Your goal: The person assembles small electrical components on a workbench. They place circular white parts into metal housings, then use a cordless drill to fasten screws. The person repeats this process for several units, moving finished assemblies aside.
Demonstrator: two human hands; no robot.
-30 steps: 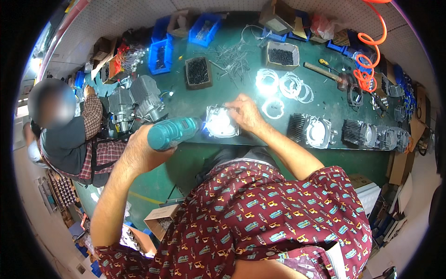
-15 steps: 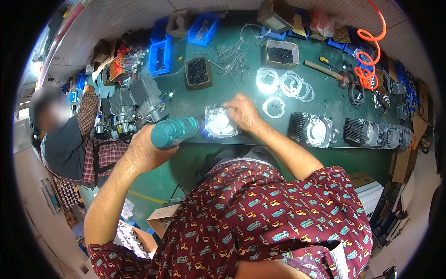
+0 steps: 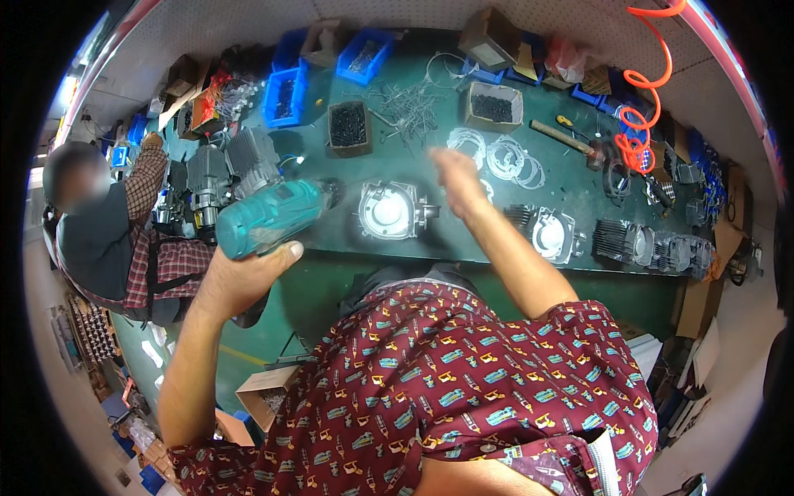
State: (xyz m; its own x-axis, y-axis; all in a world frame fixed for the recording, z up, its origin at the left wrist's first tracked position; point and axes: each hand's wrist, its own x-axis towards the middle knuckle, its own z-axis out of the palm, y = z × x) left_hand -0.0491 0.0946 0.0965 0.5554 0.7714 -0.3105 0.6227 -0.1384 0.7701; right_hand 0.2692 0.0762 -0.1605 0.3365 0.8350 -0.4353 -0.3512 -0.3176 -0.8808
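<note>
My left hand [image 3: 252, 277] is wrapped round the grip of a teal cordless drill [image 3: 271, 218]. Its dark chuck points right, apart from the round-faced silver metal engine part [image 3: 387, 211] lying by the table's near edge. My right hand [image 3: 459, 178] is in the air to the right of that part, touching nothing that I can see. Motion smears its fingers. Just beyond it lie thin ring-shaped gaskets [image 3: 506, 157], one partly hidden by the hand and wrist. Finned metal parts of a similar kind [image 3: 552, 233] stand along the near edge farther right.
On the green table [image 3: 331, 231] stand boxes of dark screws [image 3: 348, 126], [image 3: 494, 108] and blue bins [image 3: 285, 97]. Beyond are loose metal rods [image 3: 409, 112], a hammer [image 3: 566, 142] and an orange coiled hose [image 3: 637, 116]. A co-worker [image 3: 91, 223] sits at the left beside motor units [image 3: 208, 178].
My right hand has left the metal part and moved right. My left hand has drawn the drill back to the left, away from it, and the drill's light no longer shows on the part.
</note>
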